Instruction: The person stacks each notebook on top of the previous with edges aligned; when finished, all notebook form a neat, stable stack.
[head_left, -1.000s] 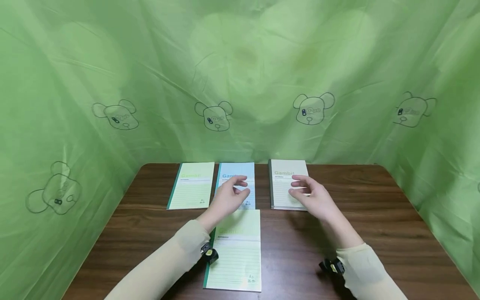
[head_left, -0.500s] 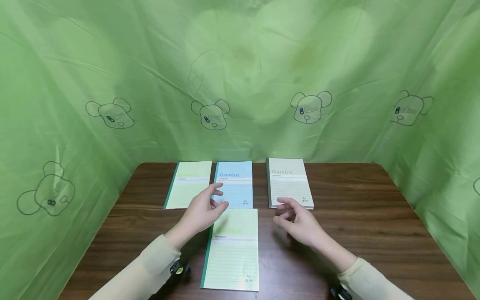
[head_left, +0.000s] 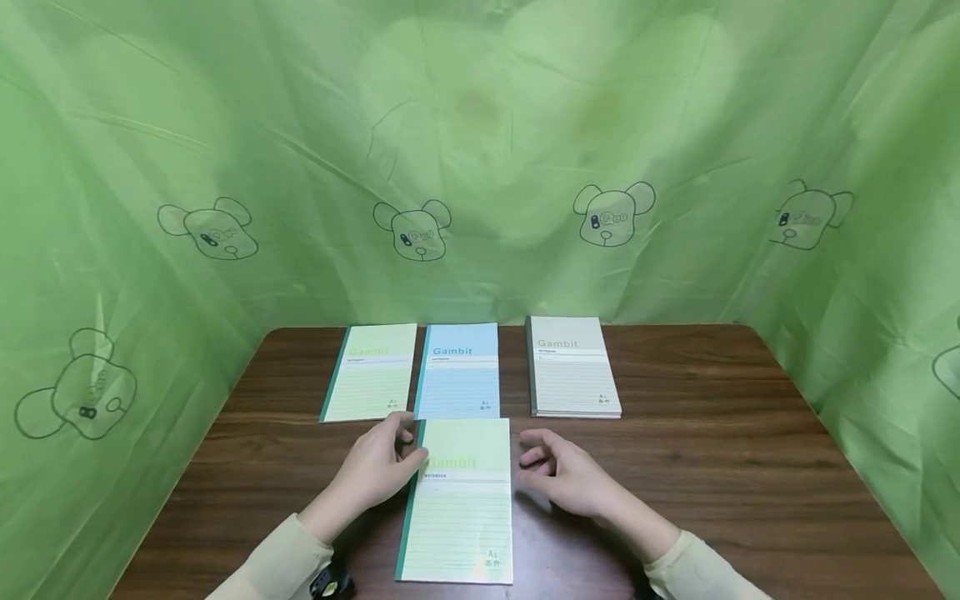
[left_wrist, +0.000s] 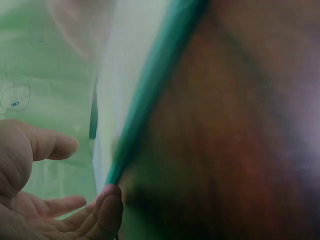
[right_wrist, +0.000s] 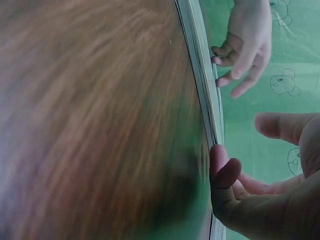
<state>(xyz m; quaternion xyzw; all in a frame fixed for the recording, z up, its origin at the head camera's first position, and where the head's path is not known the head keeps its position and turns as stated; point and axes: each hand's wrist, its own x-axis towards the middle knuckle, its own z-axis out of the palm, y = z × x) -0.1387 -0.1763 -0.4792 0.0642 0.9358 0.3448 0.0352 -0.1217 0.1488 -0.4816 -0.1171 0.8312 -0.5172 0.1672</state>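
A pale green notebook (head_left: 468, 517) with a dark green spine lies flat near the front of the table. My left hand (head_left: 375, 467) is at its spine side, close to the upper left corner. In the left wrist view, fingertips (left_wrist: 111, 197) reach the green spine while the thumb stays apart. On the other side, my right hand (head_left: 566, 475) is beside the notebook's right edge, its fingers loosely bent. The right wrist view has fingertips (right_wrist: 222, 167) at the edge of the pages, the thumb raised away. Neither hand grips anything.
Behind lie another pale green notebook (head_left: 371, 375), a blue notebook (head_left: 459, 375) just above the front one, and a grey-white notebook stack (head_left: 573, 371) at right. The brown wooden table (head_left: 712, 417) is bounded by a green curtain (head_left: 495, 167).
Both hands have come back from over the rear notebooks toward the front notebook, one to each side of it. The notebooks keep their places; the head view has shifted slightly.
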